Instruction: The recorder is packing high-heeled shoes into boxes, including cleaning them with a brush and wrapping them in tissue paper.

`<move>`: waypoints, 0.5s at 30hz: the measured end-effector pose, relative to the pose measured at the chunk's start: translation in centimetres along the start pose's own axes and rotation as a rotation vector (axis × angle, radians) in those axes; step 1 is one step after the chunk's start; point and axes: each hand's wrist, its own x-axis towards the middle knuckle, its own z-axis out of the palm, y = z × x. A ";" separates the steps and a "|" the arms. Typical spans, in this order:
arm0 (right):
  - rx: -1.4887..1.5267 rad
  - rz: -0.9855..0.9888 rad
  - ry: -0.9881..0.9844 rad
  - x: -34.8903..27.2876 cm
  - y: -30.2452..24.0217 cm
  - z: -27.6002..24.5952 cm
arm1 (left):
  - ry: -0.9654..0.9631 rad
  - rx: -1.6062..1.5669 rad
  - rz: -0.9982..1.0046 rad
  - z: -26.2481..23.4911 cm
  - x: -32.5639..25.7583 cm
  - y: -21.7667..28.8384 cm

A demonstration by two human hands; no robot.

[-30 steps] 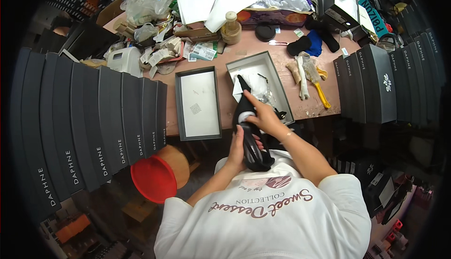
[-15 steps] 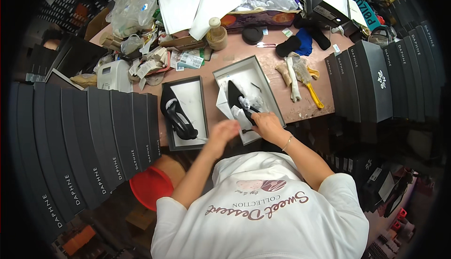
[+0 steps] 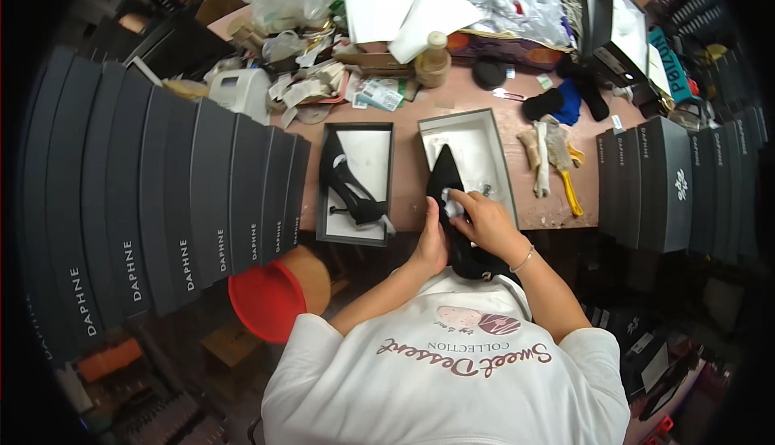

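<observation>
A black pointed shoe is held in front of my body, over the near end of an open shoe box, its toe pointing away from me. My left hand grips the shoe's left side. At the shoe's opening, the fingers of my right hand pinch crumpled white tissue paper. To the left, a second black heeled shoe lies on its side in another shoe box with a white inside.
Stacks of dark shoe boxes stand at the left, with more boxes at the right. A yellow-handled brush lies right of the open box. Farther back are a bottle, white sheets and paper scraps. A red stool stands lower left.
The shoe has come up out of the right box toward my body. My left hand has closed on its side, while my right hand has moved to the tissue. The whole view has shifted.
</observation>
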 end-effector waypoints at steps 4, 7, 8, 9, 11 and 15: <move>0.222 -0.004 0.027 -1.2 0.3 1.7 | 0.144 -0.033 0.061 -2.5 -1.3 0.1; 0.424 0.264 0.382 -0.6 4.7 -0.5 | 0.209 -0.032 0.206 -5.0 -1.9 3.5; 0.400 0.294 0.398 0.2 6.2 -1.1 | 0.248 -0.160 0.195 -5.2 -2.5 5.3; 0.379 0.320 0.411 0.9 7.1 -1.6 | 0.243 -0.131 0.234 -6.6 -3.0 6.4; 0.196 0.170 0.320 2.1 9.2 0.0 | 0.203 -0.016 0.292 -7.0 -3.7 8.4; -0.306 -0.085 0.153 4.1 9.4 8.2 | 0.193 0.012 0.285 -5.2 -4.0 9.8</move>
